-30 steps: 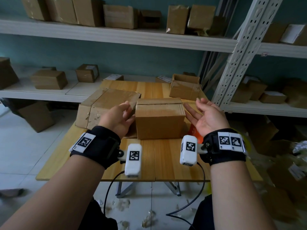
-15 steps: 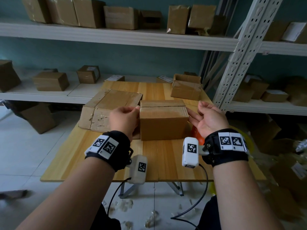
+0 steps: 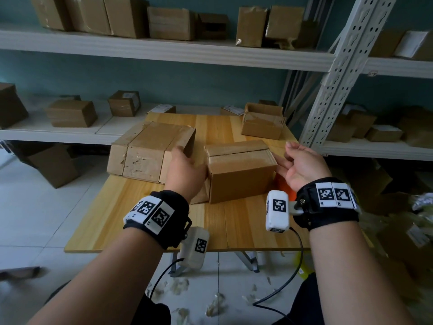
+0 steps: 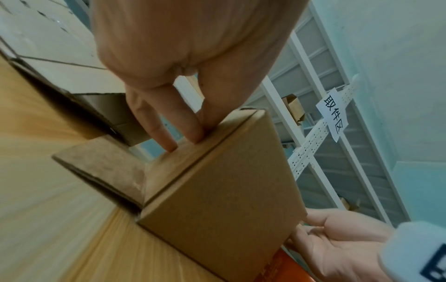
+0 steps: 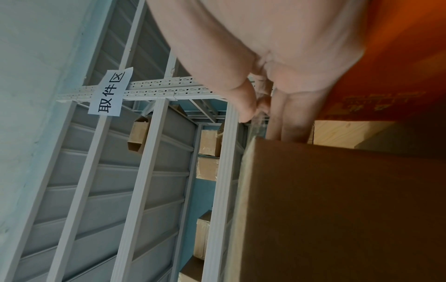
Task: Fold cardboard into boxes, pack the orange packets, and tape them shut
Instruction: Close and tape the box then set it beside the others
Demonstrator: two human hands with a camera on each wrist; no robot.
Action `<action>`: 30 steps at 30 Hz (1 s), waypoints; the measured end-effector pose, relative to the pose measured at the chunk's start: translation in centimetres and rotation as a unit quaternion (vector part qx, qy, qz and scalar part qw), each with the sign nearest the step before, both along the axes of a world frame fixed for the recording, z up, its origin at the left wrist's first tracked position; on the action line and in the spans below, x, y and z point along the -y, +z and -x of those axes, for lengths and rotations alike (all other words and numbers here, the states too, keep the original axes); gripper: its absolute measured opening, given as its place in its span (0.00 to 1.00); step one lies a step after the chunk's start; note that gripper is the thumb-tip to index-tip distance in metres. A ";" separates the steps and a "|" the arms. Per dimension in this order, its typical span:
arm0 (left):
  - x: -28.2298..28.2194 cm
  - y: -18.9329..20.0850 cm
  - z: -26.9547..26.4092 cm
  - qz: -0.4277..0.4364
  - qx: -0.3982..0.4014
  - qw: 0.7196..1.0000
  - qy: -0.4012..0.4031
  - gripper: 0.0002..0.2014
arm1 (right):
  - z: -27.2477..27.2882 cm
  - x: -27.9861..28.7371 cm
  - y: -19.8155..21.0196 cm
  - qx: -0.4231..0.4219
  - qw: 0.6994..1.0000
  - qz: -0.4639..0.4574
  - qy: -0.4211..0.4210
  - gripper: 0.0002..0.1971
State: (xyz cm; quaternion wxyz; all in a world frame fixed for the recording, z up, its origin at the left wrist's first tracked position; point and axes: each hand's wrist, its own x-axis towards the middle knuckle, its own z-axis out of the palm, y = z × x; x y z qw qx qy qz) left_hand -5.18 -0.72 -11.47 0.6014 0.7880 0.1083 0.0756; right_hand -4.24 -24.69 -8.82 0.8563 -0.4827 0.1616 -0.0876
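Cardboard box flanked: left hand, right hand, fingers straight against ends. Press evenly, square flaps, then tape.

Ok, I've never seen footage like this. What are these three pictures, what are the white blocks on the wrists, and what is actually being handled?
There is no robot here: a person works with bare hands. The big picture comes from a camera on the head. The other two come from the white blocks strapped at each wrist, which are cameras looking along the fingers.

On the wooden table stands a small closed cardboard box. The left hand touches the box's left end with straight fingers, beside a loose side flap. The right hand is open at the right end, its fingers against the box. Neither hand grips it.

An orange packet lies on the table by the right hand. A larger box and another box sit further back.
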 end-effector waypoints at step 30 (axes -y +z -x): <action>1.1 0.5 1.9 0.130 0.036 0.958 -0.255 0.24 | 2.3 -0.5 5.9 0.119 0.947 0.290 -0.071 0.14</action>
